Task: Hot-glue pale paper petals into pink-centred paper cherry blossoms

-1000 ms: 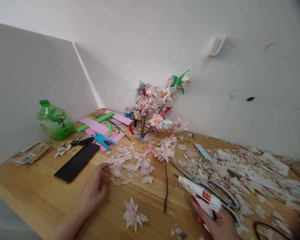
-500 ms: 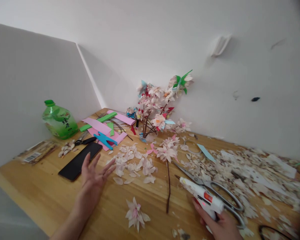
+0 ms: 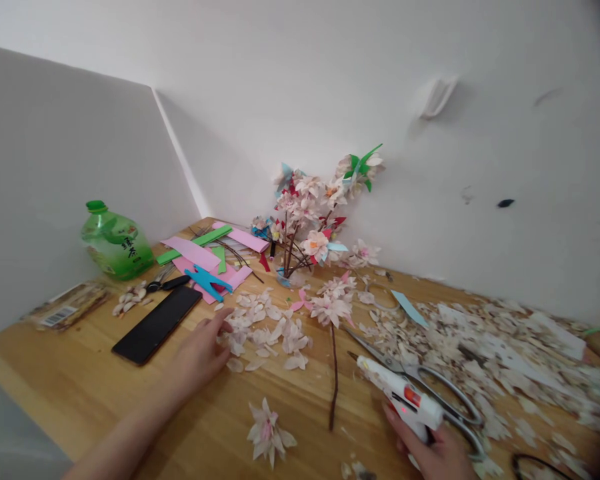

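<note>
My right hand [image 3: 433, 447] is wrapped round the grip of a white hot glue gun [image 3: 400, 390], its nozzle pointing up and left over the table. My left hand [image 3: 205, 347] is at the left edge of a loose pile of pale petals [image 3: 265, 327], fingers curved toward them and thumb apart; whether it touches a petal is unclear. Between the hands lies a brown stem [image 3: 334, 380] with a pale flower [image 3: 331, 308] at its top. Closer to me, a single pale flower [image 3: 270, 432] with a pinkish centre rests on the wood. Scissors [image 3: 445, 393] lie partly behind the glue gun.
A vase of handmade flowers [image 3: 307, 213] stands by the wall. At left are a black phone [image 3: 157, 325], a green bottle [image 3: 117, 243], a packet [image 3: 65, 307], blue pliers-like tool [image 3: 209, 281] and pink paper strips [image 3: 193, 253]. Petal scraps [image 3: 480, 347] cover the right side.
My left hand has turned and lowered toward the petal pile, its spread fingers drawing closer together. My right hand keeps hold of the glue gun with little movement. The view has shifted slightly.
</note>
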Demonstrator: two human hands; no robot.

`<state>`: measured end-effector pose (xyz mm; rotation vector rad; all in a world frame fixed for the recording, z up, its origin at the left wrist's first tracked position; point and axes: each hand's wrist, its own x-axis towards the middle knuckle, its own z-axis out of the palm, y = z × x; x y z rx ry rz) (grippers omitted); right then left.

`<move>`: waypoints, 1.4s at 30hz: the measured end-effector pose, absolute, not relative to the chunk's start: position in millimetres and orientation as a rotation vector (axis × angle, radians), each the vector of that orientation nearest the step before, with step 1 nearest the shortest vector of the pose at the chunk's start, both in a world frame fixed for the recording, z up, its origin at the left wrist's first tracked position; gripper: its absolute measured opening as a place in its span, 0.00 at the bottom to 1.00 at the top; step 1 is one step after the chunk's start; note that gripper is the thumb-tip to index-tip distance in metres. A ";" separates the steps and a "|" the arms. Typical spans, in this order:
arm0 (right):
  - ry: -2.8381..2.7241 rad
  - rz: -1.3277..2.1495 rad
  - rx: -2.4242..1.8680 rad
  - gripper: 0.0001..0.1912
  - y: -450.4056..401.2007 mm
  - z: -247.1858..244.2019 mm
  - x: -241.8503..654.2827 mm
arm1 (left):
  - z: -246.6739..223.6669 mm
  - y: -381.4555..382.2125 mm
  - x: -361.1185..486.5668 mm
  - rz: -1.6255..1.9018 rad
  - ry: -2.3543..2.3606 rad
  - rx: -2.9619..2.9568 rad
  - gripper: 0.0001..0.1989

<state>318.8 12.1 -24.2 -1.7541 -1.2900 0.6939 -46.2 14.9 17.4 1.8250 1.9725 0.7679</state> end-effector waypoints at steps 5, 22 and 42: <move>-1.284 0.761 -1.723 0.17 12.6 -25.2 319.2 | 9.3 16.4 -42.6 0.774 2.032 1.693 0.26; -1.239 0.704 -1.701 0.14 8.7 -16.1 310.5 | 3.1 6.4 -47.1 0.939 1.899 1.615 0.24; -1.218 0.622 -1.575 0.14 17.8 10.5 318.4 | 17.7 18.2 -11.9 1.657 1.452 1.511 0.14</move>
